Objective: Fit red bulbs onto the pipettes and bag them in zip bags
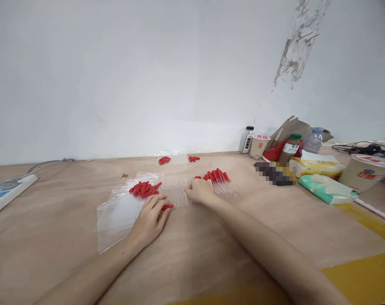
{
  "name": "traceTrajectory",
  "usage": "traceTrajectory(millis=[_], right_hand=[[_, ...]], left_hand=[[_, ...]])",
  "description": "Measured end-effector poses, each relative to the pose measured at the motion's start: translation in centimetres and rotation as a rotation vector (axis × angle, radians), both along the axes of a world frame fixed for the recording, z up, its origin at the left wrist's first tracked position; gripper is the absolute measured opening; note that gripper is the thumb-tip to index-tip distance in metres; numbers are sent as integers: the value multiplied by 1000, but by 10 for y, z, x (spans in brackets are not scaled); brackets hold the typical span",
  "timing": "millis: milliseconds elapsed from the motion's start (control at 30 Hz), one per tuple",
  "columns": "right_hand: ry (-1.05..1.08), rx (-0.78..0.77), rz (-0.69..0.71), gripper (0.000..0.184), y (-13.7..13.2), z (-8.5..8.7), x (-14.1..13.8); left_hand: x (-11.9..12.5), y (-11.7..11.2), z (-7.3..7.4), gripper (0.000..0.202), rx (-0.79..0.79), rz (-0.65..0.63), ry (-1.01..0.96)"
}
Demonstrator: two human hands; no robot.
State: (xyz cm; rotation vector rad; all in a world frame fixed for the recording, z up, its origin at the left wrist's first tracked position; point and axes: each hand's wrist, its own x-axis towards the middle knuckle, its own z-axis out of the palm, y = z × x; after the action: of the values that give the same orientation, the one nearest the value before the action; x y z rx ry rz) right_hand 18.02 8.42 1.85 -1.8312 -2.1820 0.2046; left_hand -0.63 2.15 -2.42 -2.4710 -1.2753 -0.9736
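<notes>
My left hand is closed, with a red rubber bulb sticking out between its thumb and fingers. Beside it, a pile of red bulbs lies on clear zip bags. A row of thin clear tubes lies between my two hands. My right hand has its fingers pinched together at the right end of that row; what they hold is hidden. Just past this hand, several droppers lie side by side, clear tubes topped with red bulbs.
Two small groups of red bulbs lie by the wall. On the right stand drink cups, bottles and tissue packs. A power strip sits at the left edge. Yellow tape crosses the table's right front.
</notes>
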Motion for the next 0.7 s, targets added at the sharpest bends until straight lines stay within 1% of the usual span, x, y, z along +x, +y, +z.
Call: traceTrajectory(millis=[67,133,233,300,400,500,700], right_hand=[[53,106,89,24,-11,-1,16],[128,203,228,21,-21,-7,35],[173,372,448,16,-35,-24,60],[191,482,528,17,-43,-36,69],[204,566,577,20,-50,-47,70],[206,594,593,20,-53,-49,65],[195,527,640,23,-55,-48,59]], left_hand=[[4,-3,4,12,-34,20,15],[10,-4,6,11,-55,46,19],[19,-3,6,12,-64,21,8],[22,-1,4,17,-54,-17,18],[21,0,2,18,-32,-48,39],[19,0,1,15,-25,-55,44],[20,-2,2,16,-10,-72,8]])
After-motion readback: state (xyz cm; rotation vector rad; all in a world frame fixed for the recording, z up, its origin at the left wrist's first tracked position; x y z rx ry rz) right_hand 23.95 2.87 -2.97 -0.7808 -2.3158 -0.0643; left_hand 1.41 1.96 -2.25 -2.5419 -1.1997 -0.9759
